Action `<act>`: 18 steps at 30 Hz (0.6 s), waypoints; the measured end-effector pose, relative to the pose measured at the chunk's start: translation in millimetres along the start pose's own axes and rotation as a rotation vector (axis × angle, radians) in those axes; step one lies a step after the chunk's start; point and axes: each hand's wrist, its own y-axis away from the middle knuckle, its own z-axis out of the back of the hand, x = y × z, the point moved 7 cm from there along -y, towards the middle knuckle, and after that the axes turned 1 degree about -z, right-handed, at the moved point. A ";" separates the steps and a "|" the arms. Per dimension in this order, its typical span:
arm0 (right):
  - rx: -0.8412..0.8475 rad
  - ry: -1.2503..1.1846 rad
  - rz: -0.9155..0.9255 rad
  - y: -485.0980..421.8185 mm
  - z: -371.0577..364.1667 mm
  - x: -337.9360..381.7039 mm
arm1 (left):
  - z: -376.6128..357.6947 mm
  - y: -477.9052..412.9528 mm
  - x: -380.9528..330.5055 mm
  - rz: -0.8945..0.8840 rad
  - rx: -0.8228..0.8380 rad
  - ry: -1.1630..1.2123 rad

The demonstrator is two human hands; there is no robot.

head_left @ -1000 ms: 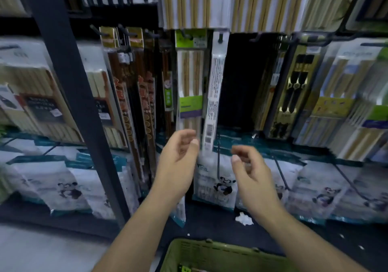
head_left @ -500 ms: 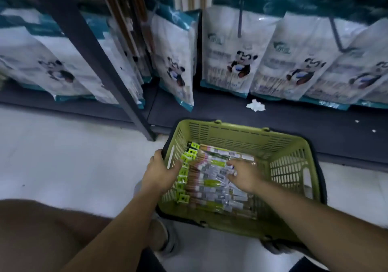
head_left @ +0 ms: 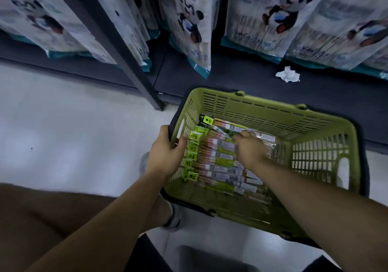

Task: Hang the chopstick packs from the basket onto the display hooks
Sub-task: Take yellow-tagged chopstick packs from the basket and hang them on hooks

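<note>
dark metal shelf upright (head_left: 109, 47) at left, white panda-print bags (head_left: 193, 19) hanging either side. left hand (head_left: 165, 156) grips left rim of green slotted plastic basket (head_left: 262, 107): thumb inside, fingers curled outside. basket on pale floor (head_left: 63, 124). clear-wrapped chopstick packs with green header tabs (head_left: 218, 162) stacked inside basket. right hand (head_left: 249, 149) on top of packs, fingers bent onto upper pack; blurred, cannot tell if gripping. crumpled white paper scrap (head_left: 287, 74) on dark base shelf (head_left: 315, 99), right.

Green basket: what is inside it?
Inside the green basket, chopstick packs lie side by side. The right hand covers several, and anything beneath the packs is hidden.
</note>
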 end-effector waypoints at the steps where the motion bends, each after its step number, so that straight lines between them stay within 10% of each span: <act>1: -0.019 0.011 0.006 -0.4 1.6 -1.7 | 0.0 0.1 -0.7 -0.002 0.001 0.000; 18: 0.056 -0.061 0.017 0.3 -2.8 3.5 | -0.4 -0.9 -2.9 0.001 0.003 0.036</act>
